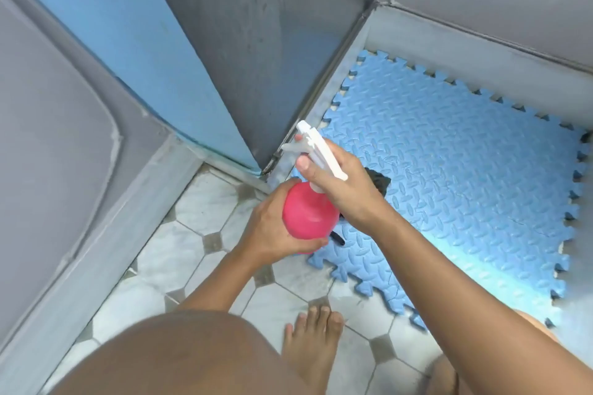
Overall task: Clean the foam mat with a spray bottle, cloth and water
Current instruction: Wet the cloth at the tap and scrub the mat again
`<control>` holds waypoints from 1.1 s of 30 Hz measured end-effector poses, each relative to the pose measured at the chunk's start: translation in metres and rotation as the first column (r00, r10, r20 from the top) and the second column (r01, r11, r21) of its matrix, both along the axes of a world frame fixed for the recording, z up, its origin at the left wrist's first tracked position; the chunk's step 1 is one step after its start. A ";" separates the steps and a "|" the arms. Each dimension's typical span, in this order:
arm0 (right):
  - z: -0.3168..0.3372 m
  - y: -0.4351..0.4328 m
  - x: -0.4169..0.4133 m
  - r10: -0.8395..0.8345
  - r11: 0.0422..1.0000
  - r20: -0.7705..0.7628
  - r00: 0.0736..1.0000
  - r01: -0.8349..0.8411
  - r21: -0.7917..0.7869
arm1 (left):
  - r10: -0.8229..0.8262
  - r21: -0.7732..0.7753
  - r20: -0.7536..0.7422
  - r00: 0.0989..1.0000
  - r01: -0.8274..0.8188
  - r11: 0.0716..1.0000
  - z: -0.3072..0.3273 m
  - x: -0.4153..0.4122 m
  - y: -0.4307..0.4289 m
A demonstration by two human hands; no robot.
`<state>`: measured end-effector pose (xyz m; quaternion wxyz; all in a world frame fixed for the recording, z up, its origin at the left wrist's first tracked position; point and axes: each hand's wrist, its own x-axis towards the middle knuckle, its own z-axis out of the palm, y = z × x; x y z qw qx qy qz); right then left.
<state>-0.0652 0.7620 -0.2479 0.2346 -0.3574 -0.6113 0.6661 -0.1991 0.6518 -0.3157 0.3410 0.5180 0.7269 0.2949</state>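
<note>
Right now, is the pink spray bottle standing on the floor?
No, the left hand and right hand hold the pink spray bottle up in the air.

We've got a pink spray bottle (308,215) with a white trigger head (317,151), light blue diamond-plate foam mat (465,176), and pale floor (179,253) tiles with grey diamonds.

Soft daylight, mild blur, wide-angle edge distortion
</note>
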 end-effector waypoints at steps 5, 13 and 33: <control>-0.055 0.003 0.002 0.283 0.957 0.339 0.897 -0.285 -0.044 | 0.291 0.055 0.015 0.957 -0.291 0.955 -0.016 -0.033 -0.071; -0.134 -0.003 0.026 -0.178 0.929 0.677 0.714 -0.104 0.354 | 0.678 0.089 0.050 0.733 -0.680 0.728 -0.024 -0.086 -0.092; -0.142 0.003 0.048 -0.139 0.831 0.892 0.431 -0.439 0.341 | 0.824 -0.148 -0.050 0.564 -0.820 0.553 -0.066 -0.093 -0.094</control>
